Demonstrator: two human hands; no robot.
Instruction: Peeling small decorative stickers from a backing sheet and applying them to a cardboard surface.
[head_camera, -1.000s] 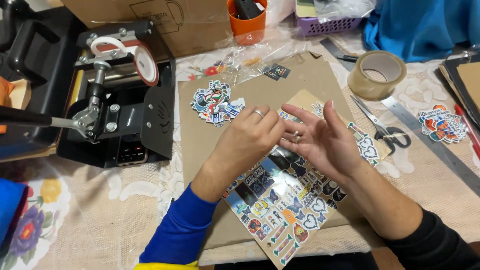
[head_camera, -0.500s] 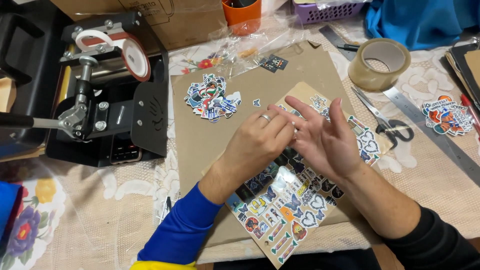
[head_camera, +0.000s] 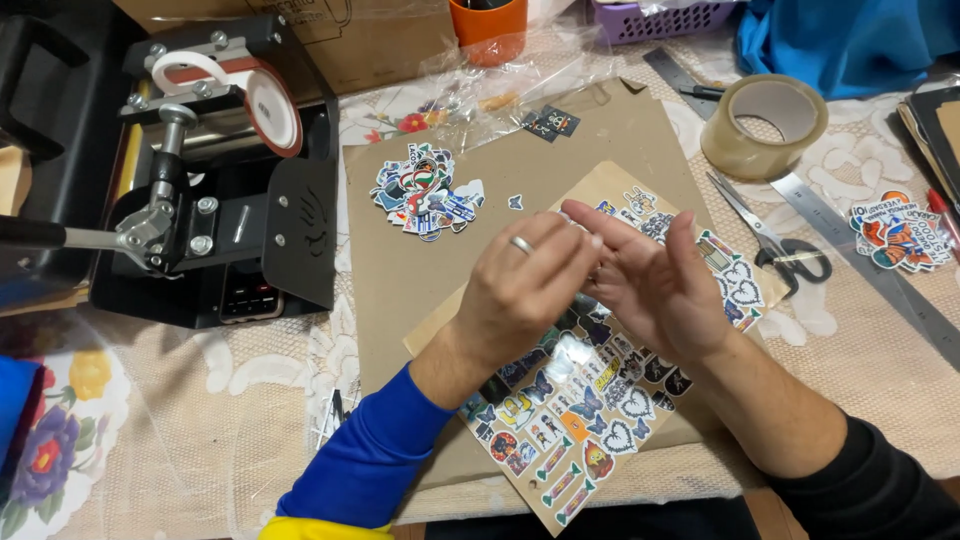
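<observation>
My left hand (head_camera: 525, 290), in a blue sleeve with a ring on one finger, has its fingers curled against the fingers of my right hand (head_camera: 660, 285), which wears a black sleeve. The right hand's fingers are stretched out and slightly apart. Both hands hover together over a sheet of colourful stickers (head_camera: 590, 400) on brown backing. Whatever lies between the fingertips is hidden. A pile of cut stickers (head_camera: 425, 190) rests up and left of the hands on a brown cardboard sheet (head_camera: 400, 280). One tiny sticker (head_camera: 515, 202) lies alone beside the pile.
A black mug heat press (head_camera: 210, 180) stands at the left. To the right lie a tape roll (head_camera: 765, 125), scissors (head_camera: 775, 245), a metal ruler (head_camera: 880, 270) and more stickers (head_camera: 900, 230). An orange cup (head_camera: 490, 25), purple basket (head_camera: 670, 15) and blue cloth (head_camera: 850, 40) line the back.
My hands stay joined over the sticker sheet. The left fingers have curled closer against the right hand, and the view has shifted slightly.
</observation>
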